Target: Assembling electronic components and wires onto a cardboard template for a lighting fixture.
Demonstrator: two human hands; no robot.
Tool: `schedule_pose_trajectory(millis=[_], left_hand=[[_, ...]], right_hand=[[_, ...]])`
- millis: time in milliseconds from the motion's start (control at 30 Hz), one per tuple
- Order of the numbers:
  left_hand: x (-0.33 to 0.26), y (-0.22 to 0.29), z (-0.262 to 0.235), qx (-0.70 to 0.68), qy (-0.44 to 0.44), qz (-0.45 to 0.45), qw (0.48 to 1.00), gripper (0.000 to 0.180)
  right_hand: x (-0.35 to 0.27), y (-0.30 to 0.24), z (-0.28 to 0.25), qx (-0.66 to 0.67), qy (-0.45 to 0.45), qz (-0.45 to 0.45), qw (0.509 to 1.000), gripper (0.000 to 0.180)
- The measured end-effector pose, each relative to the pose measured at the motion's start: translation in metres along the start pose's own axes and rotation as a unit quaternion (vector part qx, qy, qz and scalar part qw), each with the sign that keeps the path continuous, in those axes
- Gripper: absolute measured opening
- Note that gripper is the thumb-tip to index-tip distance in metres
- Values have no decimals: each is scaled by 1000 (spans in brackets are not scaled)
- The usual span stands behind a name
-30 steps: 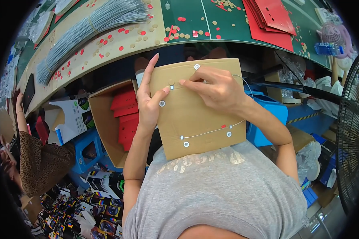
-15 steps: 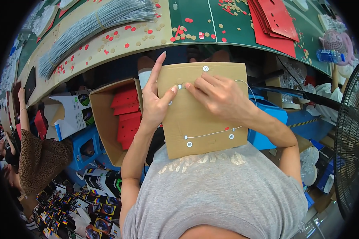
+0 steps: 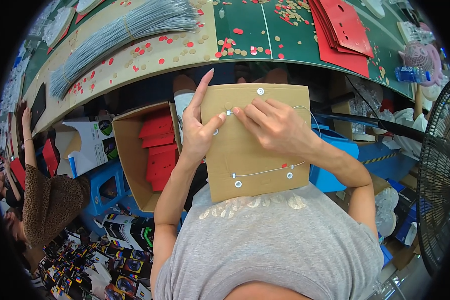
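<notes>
A brown cardboard panel (image 3: 260,152) leans against my lap, its lower edge on my grey shirt. My left hand (image 3: 197,135) grips its left edge, thumb pressed on the face and index finger stretched up past the edge. Beside that thumb is a small white fitting (image 3: 229,113) at a hole. My right hand (image 3: 280,125) pinches at a thin whitish wire beside the fitting; the fingertips partly hide it. The wire loops round the panel's right edge. Lower down, another wire stretch (image 3: 265,173) crosses the face. Several white round washers (image 3: 260,91) sit on the cardboard.
Beyond the panel runs a green table (image 3: 242,20) strewn with red and tan discs, bearing a bundle of grey wires (image 3: 125,37) and red sheets (image 3: 342,30). An open carton (image 3: 127,165) of red pieces stands left, a black fan (image 3: 437,170) right. Another person (image 3: 50,200) is far left.
The panel has shifted slightly downward, both hands moving with it. My right fingertips stay close to the small fitting, and my left hand keeps its grip on the edge.
</notes>
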State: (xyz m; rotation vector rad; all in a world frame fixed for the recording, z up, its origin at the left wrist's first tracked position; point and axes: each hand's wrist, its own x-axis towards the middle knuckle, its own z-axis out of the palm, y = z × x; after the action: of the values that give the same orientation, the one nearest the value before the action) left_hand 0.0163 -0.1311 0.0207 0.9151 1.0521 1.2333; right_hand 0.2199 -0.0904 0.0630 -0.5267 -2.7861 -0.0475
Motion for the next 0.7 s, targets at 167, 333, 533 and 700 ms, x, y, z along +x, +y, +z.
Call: schedule_pose_trajectory(millis=[167, 333, 533, 700], left_hand=[[3, 0, 1, 10, -8, 6, 1000, 83], [1, -1, 1, 11, 6, 6, 1000, 83], [1, -5, 0, 1, -6, 16, 1000, 86], [0, -2, -2, 6, -10, 4, 1000, 88]], right_hand=[[-2, 4, 4, 22, 6, -23, 999, 38], [-6, 13, 4, 70, 40, -25, 996, 42], [-8, 15, 8, 59, 30, -51, 996, 45], [-4, 16, 12, 48, 39, -67, 996, 46]])
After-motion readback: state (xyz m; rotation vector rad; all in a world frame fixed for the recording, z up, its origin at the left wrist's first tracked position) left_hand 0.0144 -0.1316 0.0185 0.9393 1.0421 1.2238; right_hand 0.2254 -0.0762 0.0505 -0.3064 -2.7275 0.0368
